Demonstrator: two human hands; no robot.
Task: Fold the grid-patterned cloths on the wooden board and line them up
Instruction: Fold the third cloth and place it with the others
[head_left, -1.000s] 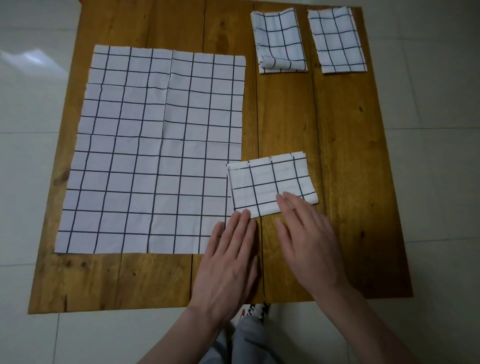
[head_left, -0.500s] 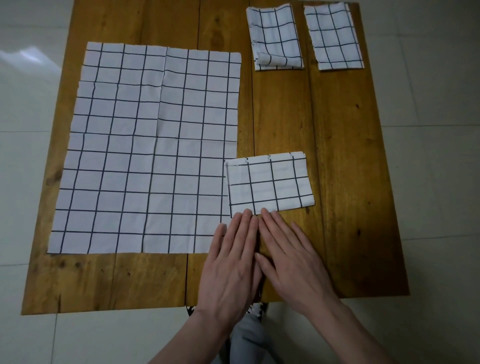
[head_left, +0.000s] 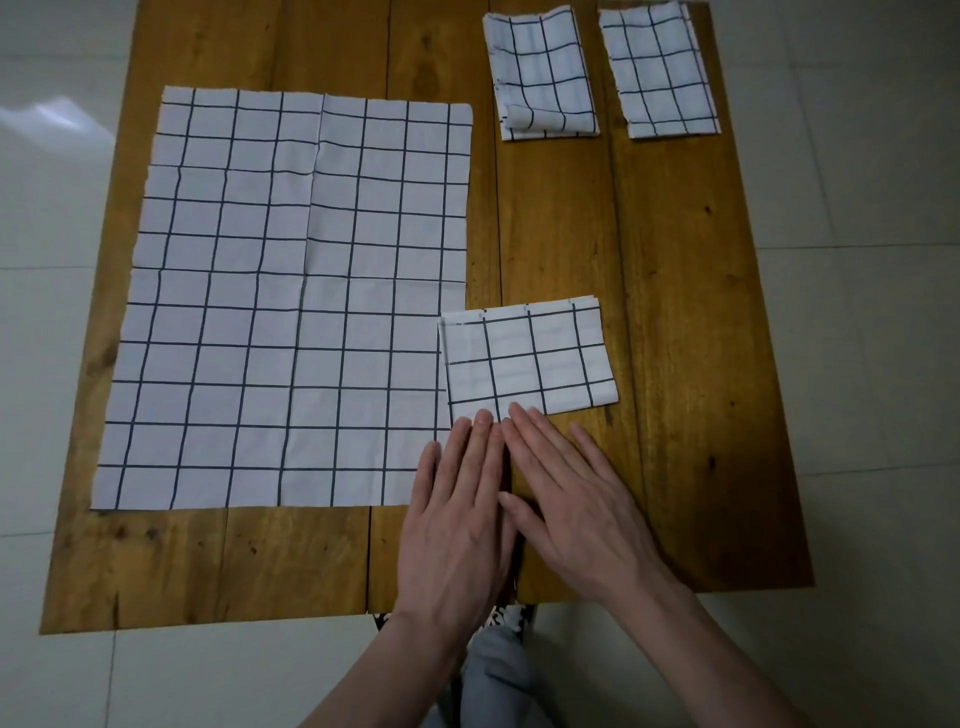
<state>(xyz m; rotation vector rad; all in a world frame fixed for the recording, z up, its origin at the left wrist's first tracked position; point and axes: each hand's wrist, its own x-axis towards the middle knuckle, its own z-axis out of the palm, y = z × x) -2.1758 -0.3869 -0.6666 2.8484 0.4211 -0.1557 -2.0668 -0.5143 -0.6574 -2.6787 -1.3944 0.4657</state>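
Observation:
A large white cloth with a dark grid lies spread flat on the left half of the wooden board. A small folded grid cloth sits at the board's middle, its left edge over the big cloth's right edge. My left hand and my right hand lie flat side by side just below it, fingers straight, fingertips touching its near edge. Two folded grid cloths rest at the far edge: one with a curled corner, and one to its right.
The board stands on pale floor tiles. Bare wood shows along the near edge and down the right side between the folded cloths. My knees show under the board's near edge.
My right hand slid left off the folded cloth's lower right part and now lies against my left hand. The view shifted slightly. The cloths stayed in place.

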